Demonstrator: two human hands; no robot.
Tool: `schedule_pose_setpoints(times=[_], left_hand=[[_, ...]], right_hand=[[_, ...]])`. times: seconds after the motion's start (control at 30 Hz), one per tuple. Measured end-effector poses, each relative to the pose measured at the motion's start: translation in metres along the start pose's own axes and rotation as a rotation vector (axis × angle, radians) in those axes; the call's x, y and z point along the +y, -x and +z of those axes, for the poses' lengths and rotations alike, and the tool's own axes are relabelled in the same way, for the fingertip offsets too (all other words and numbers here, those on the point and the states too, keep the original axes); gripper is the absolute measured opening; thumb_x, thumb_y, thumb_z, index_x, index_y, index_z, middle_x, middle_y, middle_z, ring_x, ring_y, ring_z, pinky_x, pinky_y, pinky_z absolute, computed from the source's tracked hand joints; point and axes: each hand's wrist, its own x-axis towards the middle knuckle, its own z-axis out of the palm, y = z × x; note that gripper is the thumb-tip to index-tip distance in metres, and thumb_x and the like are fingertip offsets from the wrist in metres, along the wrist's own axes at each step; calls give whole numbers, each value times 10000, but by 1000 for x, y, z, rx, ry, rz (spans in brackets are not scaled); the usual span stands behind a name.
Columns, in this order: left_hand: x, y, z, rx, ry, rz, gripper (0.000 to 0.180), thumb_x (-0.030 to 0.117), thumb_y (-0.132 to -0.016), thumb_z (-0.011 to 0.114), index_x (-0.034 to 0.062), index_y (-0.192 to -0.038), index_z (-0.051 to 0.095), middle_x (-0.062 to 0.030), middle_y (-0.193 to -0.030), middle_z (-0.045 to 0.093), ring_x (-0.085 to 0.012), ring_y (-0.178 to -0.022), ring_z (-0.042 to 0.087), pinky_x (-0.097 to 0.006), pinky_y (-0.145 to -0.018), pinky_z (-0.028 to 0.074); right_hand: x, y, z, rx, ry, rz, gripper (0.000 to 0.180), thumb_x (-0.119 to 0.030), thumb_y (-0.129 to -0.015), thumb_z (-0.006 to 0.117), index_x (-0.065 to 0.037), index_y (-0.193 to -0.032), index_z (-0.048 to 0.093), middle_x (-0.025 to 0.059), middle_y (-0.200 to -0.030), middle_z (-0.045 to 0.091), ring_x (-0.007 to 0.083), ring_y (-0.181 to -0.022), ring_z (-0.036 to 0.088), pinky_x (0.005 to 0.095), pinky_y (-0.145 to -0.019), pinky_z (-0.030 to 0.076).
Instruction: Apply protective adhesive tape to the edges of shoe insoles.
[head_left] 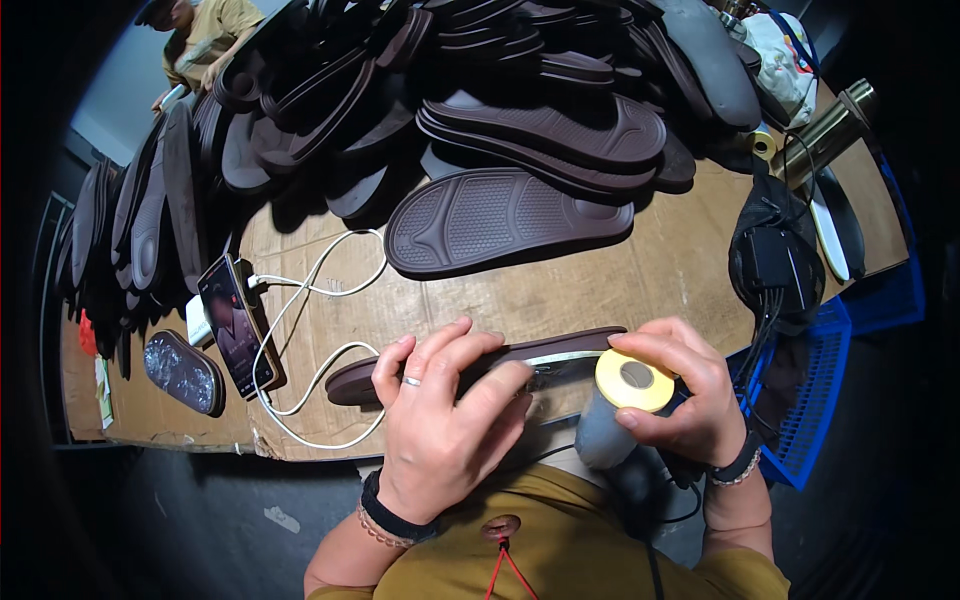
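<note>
The sole (350, 384) lies at the near edge of the tabletop (690, 255). The left hand (440, 425), fingers partly bent, spans it; a grip cannot be confirmed. The right hand (700, 395) clamps the yellow roll (613, 383) between thumb and fingers; a pale strip (562, 356) joins roll and sole.

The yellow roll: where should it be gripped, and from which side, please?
The roll is probably best gripped at opposite edges of its rim, coming from the right, as the right hand does. It is flat and round, and its strip runs left to the sole, so the left side is better kept free.
</note>
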Motion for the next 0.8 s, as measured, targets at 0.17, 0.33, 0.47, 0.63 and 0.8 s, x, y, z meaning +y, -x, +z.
schedule_pose_setpoints(times=[0.17, 0.33, 0.47, 0.63, 0.8], left_hand=[[-4, 3, -2, -49, -132, 67, 582, 116, -709, 849, 332, -1244, 769, -56, -1247, 642, -270, -1218, 636, -497, -1140, 343], [-6, 3, -3, -59, -182, 98, 568, 107, -725, 826, 335, -1242, 770, -60, -1273, 627, -268, -1223, 634, -496, -1140, 347], [-7, 2, -5, -91, -195, 72, 541, 94, -741, 807, 319, -1232, 776, -80, -1294, 617, -270, -1255, 625, -498, -1149, 344], [-14, 2, -10, -81, -125, 36, 528, 33, -753, 787, 240, -1239, 768, -109, -1301, 625, -307, -1285, 636, -520, -1152, 389], [-25, 3, -11, -18, -23, 4, 495, -30, -763, 777, 173, -1214, 765, -112, -1294, 639, -338, -1271, 659, -545, -1132, 449]], right_hand=[[2, -1, 0, 5, -13, 0, 556, -244, -734, 883, -9, -1214, 727, 146, -1052, 664, 282, -941, 680, 351, -852, 553], [1, -1, 0, 8, -10, -2, 552, -244, -737, 880, -9, -1213, 727, 144, -1054, 662, 281, -951, 678, 353, -855, 552], [3, 0, 0, 7, -7, -4, 551, -255, -743, 876, -9, -1213, 726, 147, -1061, 661, 282, -958, 676, 355, -861, 551], [1, 0, 0, 0, -19, 21, 552, -274, -755, 867, -8, -1217, 725, 155, -1078, 656, 288, -973, 671, 358, -874, 547], [1, -2, 0, -3, -10, 11, 554, -273, -756, 859, -9, -1224, 724, 154, -1080, 654, 289, -973, 669, 358, -882, 545]])
